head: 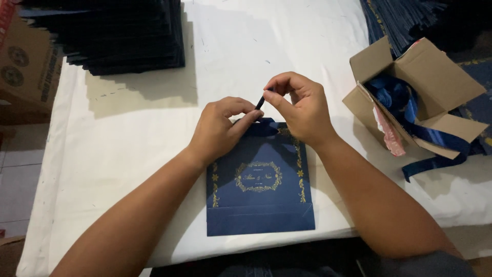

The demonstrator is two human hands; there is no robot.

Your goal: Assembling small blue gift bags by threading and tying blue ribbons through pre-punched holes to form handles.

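Observation:
A flat navy paper bag (260, 200) with a gold ornamental print lies on the white table (128, 143) in front of me. My left hand (221, 128) presses down on the bag's top edge, fingers curled. My right hand (300, 105) is just above that edge and pinches the end of a dark blue ribbon (260, 102) between thumb and forefinger. The ribbon runs down to the bag's top between the two hands.
A stack of flat navy bags (118, 36) sits at the back left beside a brown carton (23, 61). An open cardboard box (425, 92) with blue ribbons spilling out stands at the right. More dark bags (405, 18) lie at the back right.

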